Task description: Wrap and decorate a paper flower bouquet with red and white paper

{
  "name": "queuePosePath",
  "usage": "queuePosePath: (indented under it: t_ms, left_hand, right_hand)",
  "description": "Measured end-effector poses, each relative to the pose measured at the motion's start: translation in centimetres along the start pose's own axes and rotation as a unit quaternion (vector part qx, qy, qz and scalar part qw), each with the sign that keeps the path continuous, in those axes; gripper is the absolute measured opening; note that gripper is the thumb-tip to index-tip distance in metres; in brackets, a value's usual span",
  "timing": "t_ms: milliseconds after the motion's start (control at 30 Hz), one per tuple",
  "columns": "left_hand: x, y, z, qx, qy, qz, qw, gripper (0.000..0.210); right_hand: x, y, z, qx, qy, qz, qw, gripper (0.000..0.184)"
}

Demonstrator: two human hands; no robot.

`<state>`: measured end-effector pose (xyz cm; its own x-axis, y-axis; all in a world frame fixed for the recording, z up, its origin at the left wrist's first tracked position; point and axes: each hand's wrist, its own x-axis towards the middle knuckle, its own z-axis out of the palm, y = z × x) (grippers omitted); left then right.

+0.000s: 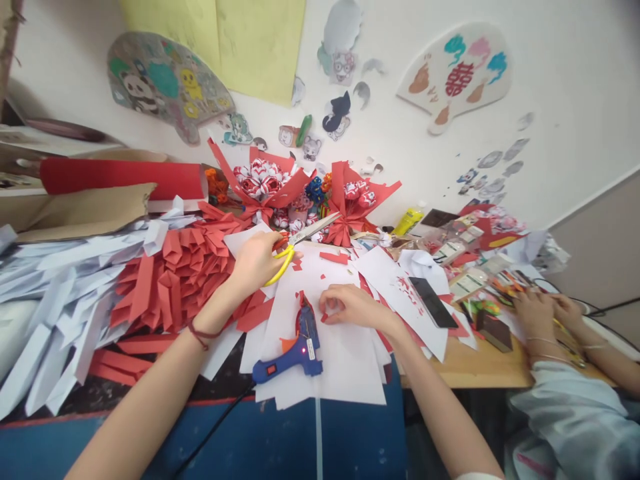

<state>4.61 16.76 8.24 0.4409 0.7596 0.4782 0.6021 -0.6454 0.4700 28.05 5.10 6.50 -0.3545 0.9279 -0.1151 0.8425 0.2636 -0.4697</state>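
Note:
My left hand [255, 263] is closed around the yellow and orange handles of a pair of scissors [305, 233], whose blades point up and right toward the paper bouquets. My right hand [355, 307] is over the white paper sheets [345, 367], fingers curled and pinched, with a small red paper scrap [324, 319] at the fingertips. Just left of it, a blue glue gun [300, 347] lies on the sheets with its small light on. Red paper cuttings [334, 258] are scattered between my hands.
Folded red paper pieces [175, 280] and folded white strips [55, 287] pile up at left. Two red-wrapped bouquets [263, 180] stand against the wall. A black phone [431, 302] lies at right. A co-worker's hands [537, 320] are at the wooden table on the far right.

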Motion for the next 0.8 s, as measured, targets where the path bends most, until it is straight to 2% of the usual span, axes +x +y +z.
queuePosePath:
  t_ms: [167, 267, 367, 533, 633, 800]
  left_hand:
    - [-0.06, -0.11, 0.04, -0.023, -0.002, 0.005, 1.0, 0.037]
    - [-0.04, -0.18, 0.02, -0.034, 0.006, 0.007, 0.999, 0.038]
    - [-0.01, -0.28, -0.03, -0.043, 0.017, 0.005, 0.999, 0.038]
    - [-0.03, -0.55, -0.19, -0.061, 0.03, -0.003, 0.998, 0.037]
    - [-0.15, -0.64, -0.26, -0.082, 0.033, -0.008, 0.996, 0.036]
    - [-0.44, -0.45, -0.25, -0.146, 0.024, -0.018, 0.989, 0.038]
  right_hand:
    - [0.27, 0.17, -0.48, -0.005, -0.026, -0.02, 0.999, 0.011]
    - [0.09, -0.18, -0.54, -0.015, -0.005, -0.022, 1.0, 0.022]
    - [-0.03, -0.54, -0.53, -0.017, -0.02, -0.024, 0.999, 0.029]
    - [0.1, -0.69, -0.36, -0.021, -0.028, -0.043, 0.998, 0.014]
    - [0.09, -0.53, -0.21, 0.021, -0.018, -0.04, 0.999, 0.014]
    - [-0.13, -0.43, -0.8, 0.116, 0.016, 0.005, 0.993, 0.015]
